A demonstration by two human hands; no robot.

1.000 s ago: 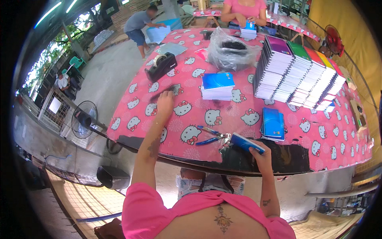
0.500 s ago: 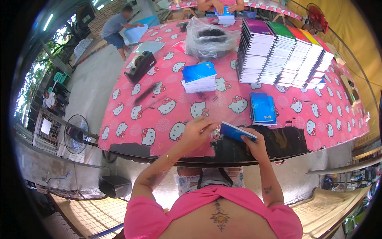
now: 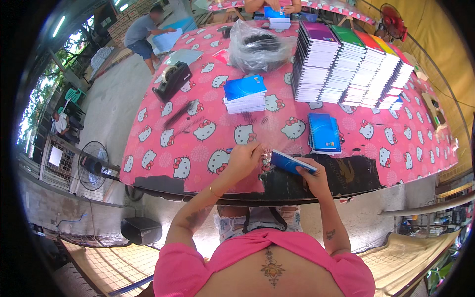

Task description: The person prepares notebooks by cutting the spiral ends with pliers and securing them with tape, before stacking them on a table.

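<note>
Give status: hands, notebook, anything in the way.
Right hand grips blue notebook at table edge. Left hand pinched at its spiral end; what it holds is too small to tell. Loose coils and blue stack lie clear.

Right hand (image 3: 312, 177) grips blue notebook (image 3: 292, 162); left hand (image 3: 243, 157) at its spine.

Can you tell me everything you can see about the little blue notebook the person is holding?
The blue notebook is small and thin, with a shiny blue cover and white page edges. It is shut and tilted, held just above the near edge of the table, over the pink cartoon-cat cloth. The right hand grips its right end from below. The left hand pinches at its left end, where something small and dark, perhaps a binding coil, sits; that part is too blurred to tell for sure.
</note>
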